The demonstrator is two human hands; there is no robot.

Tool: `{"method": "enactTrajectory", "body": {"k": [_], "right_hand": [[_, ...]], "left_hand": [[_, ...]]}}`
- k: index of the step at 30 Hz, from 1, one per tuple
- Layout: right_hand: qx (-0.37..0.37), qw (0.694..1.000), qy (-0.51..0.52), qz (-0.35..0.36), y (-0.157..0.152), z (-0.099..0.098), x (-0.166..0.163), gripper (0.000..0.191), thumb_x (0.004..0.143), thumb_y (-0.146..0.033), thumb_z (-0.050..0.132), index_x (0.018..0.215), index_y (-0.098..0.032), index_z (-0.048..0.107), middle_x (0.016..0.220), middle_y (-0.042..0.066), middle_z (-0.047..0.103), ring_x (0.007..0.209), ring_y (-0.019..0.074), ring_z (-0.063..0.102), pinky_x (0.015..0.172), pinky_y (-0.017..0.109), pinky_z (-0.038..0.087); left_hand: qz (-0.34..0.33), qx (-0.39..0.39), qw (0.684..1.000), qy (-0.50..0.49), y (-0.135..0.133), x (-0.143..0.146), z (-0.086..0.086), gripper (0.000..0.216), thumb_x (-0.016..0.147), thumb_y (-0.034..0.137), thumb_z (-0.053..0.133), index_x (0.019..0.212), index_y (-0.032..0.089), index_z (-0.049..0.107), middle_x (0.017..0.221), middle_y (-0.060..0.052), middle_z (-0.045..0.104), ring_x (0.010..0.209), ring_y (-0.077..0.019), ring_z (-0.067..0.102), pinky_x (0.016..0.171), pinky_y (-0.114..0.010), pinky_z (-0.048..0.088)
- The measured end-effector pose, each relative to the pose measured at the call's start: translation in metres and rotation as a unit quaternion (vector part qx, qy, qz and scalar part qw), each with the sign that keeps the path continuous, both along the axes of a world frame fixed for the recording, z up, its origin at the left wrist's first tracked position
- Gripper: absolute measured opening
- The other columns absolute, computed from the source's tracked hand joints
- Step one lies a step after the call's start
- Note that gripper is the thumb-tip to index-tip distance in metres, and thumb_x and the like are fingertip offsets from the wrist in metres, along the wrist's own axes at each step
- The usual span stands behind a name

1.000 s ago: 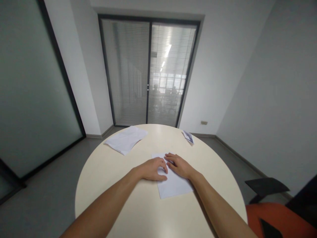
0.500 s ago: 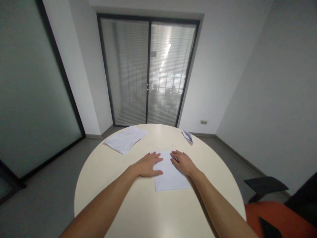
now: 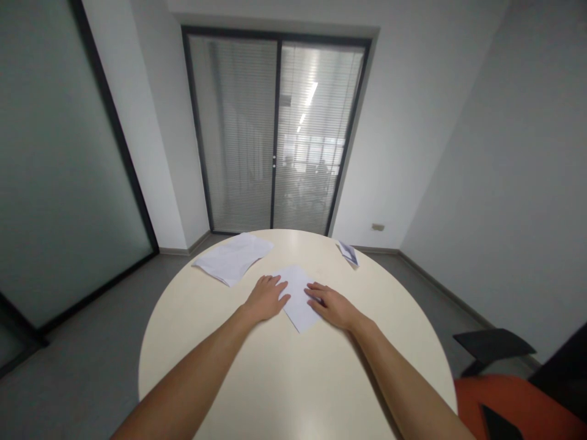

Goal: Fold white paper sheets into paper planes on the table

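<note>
A white sheet of paper (image 3: 298, 305) lies turned cornerwise on the round table, one corner pointing toward me. At its left edge rests my left hand (image 3: 265, 298), palm down, the fingers open and apart, fingertips on the paper. My right hand (image 3: 334, 307) touches the right side of the sheet with its fingers reaching over the edge and slightly bent, the thumb apart from them. Neither hand grasps the paper. The left and right corners of the sheet are partly covered by the hands.
The round cream table (image 3: 293, 385) carries a larger creased white paper (image 3: 235, 256) at the far left and a small folded paper (image 3: 348, 252) at the far right. An orange chair (image 3: 509, 403) with black armrests stands at the right. Beyond is a glazed door with blinds (image 3: 233, 140).
The sheet has turned from lying square to lying cornerwise and moved slightly away from me. My left hand has shifted left and its fingers are less spread; my right hand has moved slightly left.
</note>
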State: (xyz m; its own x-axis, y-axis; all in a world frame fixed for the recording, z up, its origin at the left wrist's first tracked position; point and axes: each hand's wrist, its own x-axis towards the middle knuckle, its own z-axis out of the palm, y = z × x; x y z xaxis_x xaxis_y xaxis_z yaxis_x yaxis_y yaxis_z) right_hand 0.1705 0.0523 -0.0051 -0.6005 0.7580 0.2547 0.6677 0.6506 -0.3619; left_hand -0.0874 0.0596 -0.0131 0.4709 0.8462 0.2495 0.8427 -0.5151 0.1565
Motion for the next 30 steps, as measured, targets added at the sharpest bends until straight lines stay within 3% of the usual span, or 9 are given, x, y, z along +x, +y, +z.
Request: {"method": "enactTrajectory", "body": {"k": [3,8,11,22,30], "right_hand": [[0.007,1.0,-0.008,-0.007,0.004,-0.001,0.007,0.045,0.1,-0.043,0.045,0.134,-0.021,0.064,0.143,0.013,0.057,0.136,0.0302,0.048,0.114,0.05,0.039],[0.049,0.999,-0.008,-0.007,0.008,0.001,0.008,0.038,0.1,-0.037,0.046,0.127,-0.023,0.069,0.134,0.012,0.064,0.131,0.0299,0.054,0.11,0.051,0.041],[0.058,0.998,-0.001,-0.009,0.009,0.001,0.007,0.036,0.099,-0.035,0.047,0.124,-0.023,0.07,0.131,0.012,0.066,0.125,0.0281,0.058,0.109,0.049,0.044],[0.039,0.999,0.029,0.0,0.0,0.005,0.002,0.031,0.091,-0.019,0.055,0.112,-0.028,0.076,0.12,0.005,0.072,0.113,0.0227,0.064,0.101,0.039,0.05],[0.023,0.999,0.032,0.005,-0.006,0.008,-0.002,0.031,0.092,-0.028,0.054,0.115,-0.026,0.075,0.12,0.006,0.072,0.113,0.0242,0.064,0.102,0.04,0.05]], "left_hand": [[-0.071,-0.035,0.997,-0.025,-0.001,-0.004,0.004,0.049,0.1,0.042,0.041,0.14,0.018,0.056,0.151,-0.013,0.047,0.14,-0.0299,0.042,0.117,-0.046,0.028],[-0.15,-0.1,0.983,-0.041,-0.004,-0.011,0.014,0.065,0.084,0.061,0.063,0.141,0.03,0.056,0.157,-0.007,0.04,0.146,-0.0347,0.031,0.12,-0.05,0.024],[-0.153,-0.112,0.981,-0.041,-0.004,-0.011,0.016,0.07,0.08,0.067,0.066,0.14,0.032,0.056,0.157,-0.006,0.04,0.147,-0.0364,0.029,0.119,-0.052,0.023],[-0.134,-0.081,0.986,-0.062,-0.002,-0.008,0.01,0.065,0.086,0.064,0.06,0.138,0.025,0.059,0.151,-0.009,0.048,0.142,-0.0332,0.039,0.118,-0.046,0.03],[-0.113,-0.051,0.991,-0.055,0.002,-0.005,0.003,0.064,0.088,0.063,0.057,0.137,0.022,0.06,0.15,-0.01,0.049,0.14,-0.0307,0.042,0.118,-0.043,0.03]]}}
